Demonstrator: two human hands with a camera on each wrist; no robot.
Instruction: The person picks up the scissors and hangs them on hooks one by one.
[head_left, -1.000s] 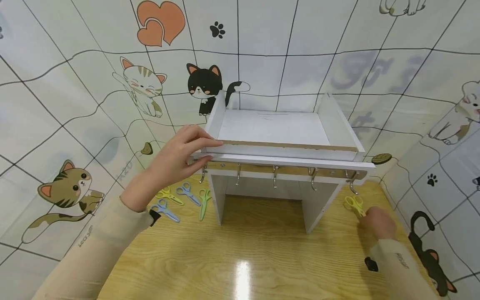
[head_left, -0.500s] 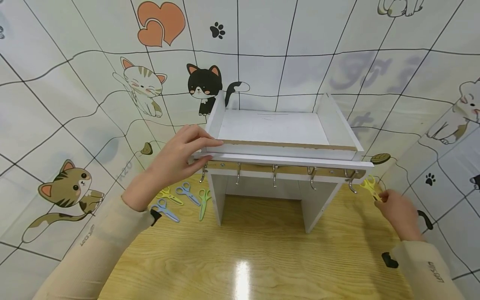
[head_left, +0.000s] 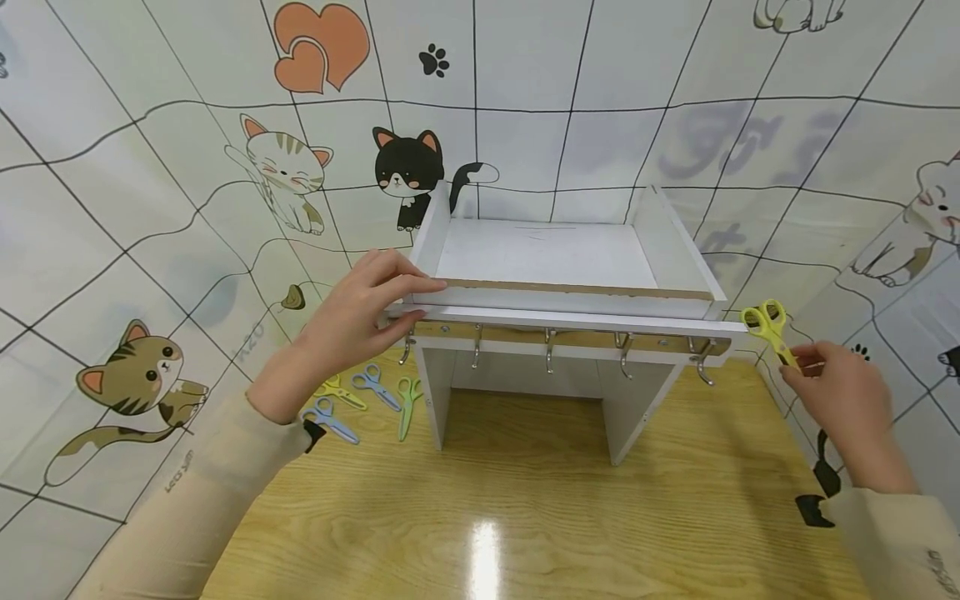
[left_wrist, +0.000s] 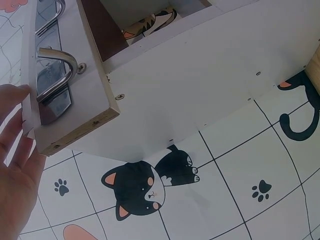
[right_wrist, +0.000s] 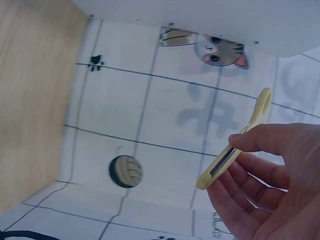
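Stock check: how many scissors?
5: held yellow pair (right hand); on table, left: lying yellow pair, green pair, front blue pair, rear blue pair. Others may be hidden.

Smooth plastic on the scissors (head_left: 773, 335), smooth coated board in the shelf (head_left: 551, 252), rough and raw at the cut edge (left_wrist: 82, 132). Polished metal in the hooks (left_wrist: 73, 64) — glossy wood grain across the counter (head_left: 525, 492) — matt cloth in the sleeves (head_left: 202, 467).

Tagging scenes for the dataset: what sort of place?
Probably an indoor corner, perhaps a staged workspace: cat-print wall covering, wood-grain tabletop, and a white rack with metal hooks.
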